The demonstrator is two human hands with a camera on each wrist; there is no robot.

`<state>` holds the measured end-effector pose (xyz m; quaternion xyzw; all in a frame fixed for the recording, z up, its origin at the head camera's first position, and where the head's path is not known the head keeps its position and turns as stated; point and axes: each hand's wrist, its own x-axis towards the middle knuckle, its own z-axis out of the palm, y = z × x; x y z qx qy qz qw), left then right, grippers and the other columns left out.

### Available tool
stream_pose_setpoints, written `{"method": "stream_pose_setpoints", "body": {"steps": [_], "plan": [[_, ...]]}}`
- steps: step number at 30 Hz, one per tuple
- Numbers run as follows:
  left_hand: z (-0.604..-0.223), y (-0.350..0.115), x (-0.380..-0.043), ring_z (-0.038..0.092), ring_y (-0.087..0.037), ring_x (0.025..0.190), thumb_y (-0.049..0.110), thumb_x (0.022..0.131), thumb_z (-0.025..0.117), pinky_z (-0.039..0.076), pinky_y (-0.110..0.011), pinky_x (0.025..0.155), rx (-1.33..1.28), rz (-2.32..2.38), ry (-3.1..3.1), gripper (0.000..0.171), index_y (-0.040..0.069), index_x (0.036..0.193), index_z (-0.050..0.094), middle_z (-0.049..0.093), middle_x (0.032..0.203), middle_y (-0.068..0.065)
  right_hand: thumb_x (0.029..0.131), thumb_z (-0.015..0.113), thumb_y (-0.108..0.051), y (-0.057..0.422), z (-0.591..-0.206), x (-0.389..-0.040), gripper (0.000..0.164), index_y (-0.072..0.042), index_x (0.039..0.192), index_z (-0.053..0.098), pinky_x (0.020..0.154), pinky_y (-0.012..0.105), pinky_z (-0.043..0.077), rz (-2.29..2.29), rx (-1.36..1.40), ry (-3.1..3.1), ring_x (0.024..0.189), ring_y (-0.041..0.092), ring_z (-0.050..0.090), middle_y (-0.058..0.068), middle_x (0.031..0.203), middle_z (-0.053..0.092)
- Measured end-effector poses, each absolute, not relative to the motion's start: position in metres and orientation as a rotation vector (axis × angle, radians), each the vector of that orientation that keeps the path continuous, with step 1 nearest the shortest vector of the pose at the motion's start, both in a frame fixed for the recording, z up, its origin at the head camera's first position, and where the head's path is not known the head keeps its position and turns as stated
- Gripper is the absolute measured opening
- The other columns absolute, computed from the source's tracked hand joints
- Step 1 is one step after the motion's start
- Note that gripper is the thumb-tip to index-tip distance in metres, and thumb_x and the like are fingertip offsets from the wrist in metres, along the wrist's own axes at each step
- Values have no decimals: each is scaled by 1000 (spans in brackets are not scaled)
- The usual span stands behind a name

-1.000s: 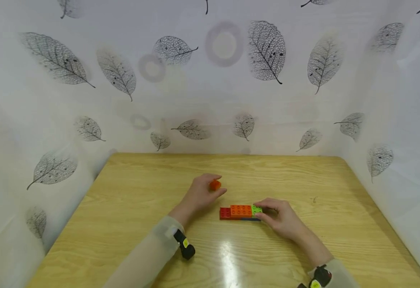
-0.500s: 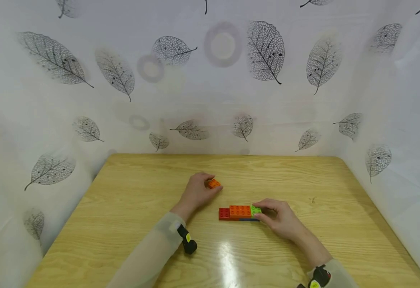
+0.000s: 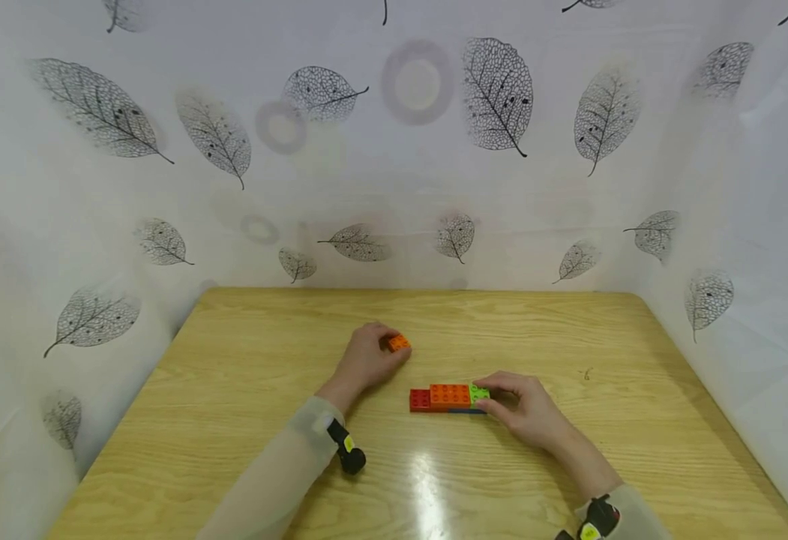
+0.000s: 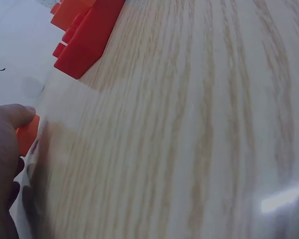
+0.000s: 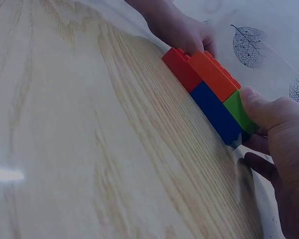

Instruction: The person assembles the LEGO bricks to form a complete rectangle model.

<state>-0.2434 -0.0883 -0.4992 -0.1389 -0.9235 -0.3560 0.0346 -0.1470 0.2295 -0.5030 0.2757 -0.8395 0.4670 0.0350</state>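
My left hand (image 3: pixel 368 357) pinches a small orange toy brick (image 3: pixel 399 342) between thumb and fingers, studs showing, behind and left of a joined row of bricks. That row lies on the table: a red brick (image 5: pixel 181 68) and a blue brick (image 5: pixel 217 110) form the bottom layer. On top sit a longer orange brick (image 3: pixel 450 394) and a lime-green brick (image 5: pixel 239 110) at the right end. My right hand (image 3: pixel 525 409) grips the green end, thumb on the near side and fingers behind. In the left wrist view, the held orange brick (image 4: pixel 28 135) is partly hidden by the thumb.
The wooden table (image 3: pixel 265 315) ends at a pale curtain (image 3: pixel 340 180) with leaf prints, which also closes in both sides. Black wrist cameras are strapped over both sleeves. A light reflection shines on the table in front of the bricks.
My left hand has drawn slightly to the left with the small orange brick, which has turned so its studs show more. The right hand stays on the joined bricks.
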Motion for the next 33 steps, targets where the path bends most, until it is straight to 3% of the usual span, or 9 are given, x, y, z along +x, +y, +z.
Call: {"method": "stream_pose_setpoints", "body": {"steps": [8, 11, 23, 33], "plan": [[-490, -92, -234, 67, -22, 111, 40, 94, 82, 55, -41, 98, -465, -1248, -2836, 42, 14, 126, 78, 74, 121, -3, 95, 81, -11, 230, -502, -147, 30, -14, 124, 78, 86, 27, 58, 1449, 835, -2581, 96, 13, 70, -9, 114, 74], [-485, -93, -230, 67, -23, 118, 40, 94, 82, 54, -41, 102, -517, -1268, -2832, 43, 15, 130, 77, 73, 128, -2, 95, 81, -10, 230, -502, -147, 30, -14, 124, 78, 86, 27, 58, 1432, 842, -2578, 96, 13, 70, -9, 114, 74], [-474, -93, -210, 67, -23, 120, 30, 98, 80, 52, -41, 105, -810, -1334, -2815, 43, 6, 133, 73, 73, 130, -6, 95, 81, -9, 229, -503, -147, 31, -14, 125, 78, 85, 27, 58, 1445, 849, -2581, 95, 13, 69, -8, 113, 74], [-472, -90, -192, 67, -17, 119, 35, 98, 79, 52, -42, 105, -946, -1375, -2825, 46, 6, 134, 73, 74, 127, -3, 94, 82, -8, 229, -502, -147, 31, -14, 125, 78, 86, 28, 58, 1443, 841, -2583, 96, 13, 70, -9, 114, 74]]}}
